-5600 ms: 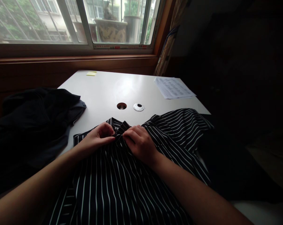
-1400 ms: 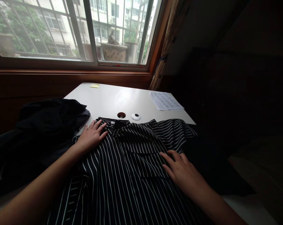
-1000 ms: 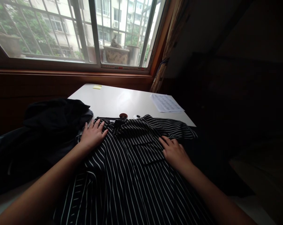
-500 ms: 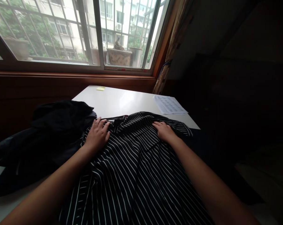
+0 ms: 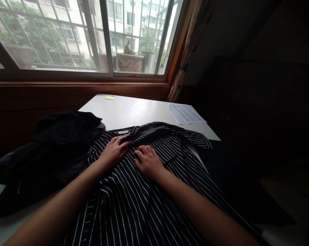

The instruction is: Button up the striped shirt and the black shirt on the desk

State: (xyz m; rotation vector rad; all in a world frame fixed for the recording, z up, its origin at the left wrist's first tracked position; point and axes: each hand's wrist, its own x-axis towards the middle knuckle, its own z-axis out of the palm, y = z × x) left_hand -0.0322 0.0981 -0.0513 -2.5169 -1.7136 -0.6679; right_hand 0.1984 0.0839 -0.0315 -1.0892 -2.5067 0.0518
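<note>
A black shirt with white stripes [image 5: 167,150] lies spread on the white table, its collar toward the window and its front creased. My left hand [image 5: 115,149] is at the collar, with dark collar fabric between its thumb and fingers. Just right of it, my right hand [image 5: 149,162] rests palm down on the shirt front, its fingers bent and a little apart. A pale label [image 5: 123,132] shows inside the neck. One short sleeve [image 5: 199,139] stretches out to the right.
To the left is a heap of dark clothes [image 5: 57,147]. The white table [image 5: 134,109] bears a yellow sticky note [image 5: 109,97] and printed sheets [image 5: 186,114] at its far side. Beyond stands a barred window [image 5: 74,37] with a curtain [image 5: 181,75] beside it. Dark cloth lies at the right.
My right hand has moved left from the shirt's right shoulder to the middle of its front. My left hand has shifted right along the collar, uncovering the neck label and left shoulder.
</note>
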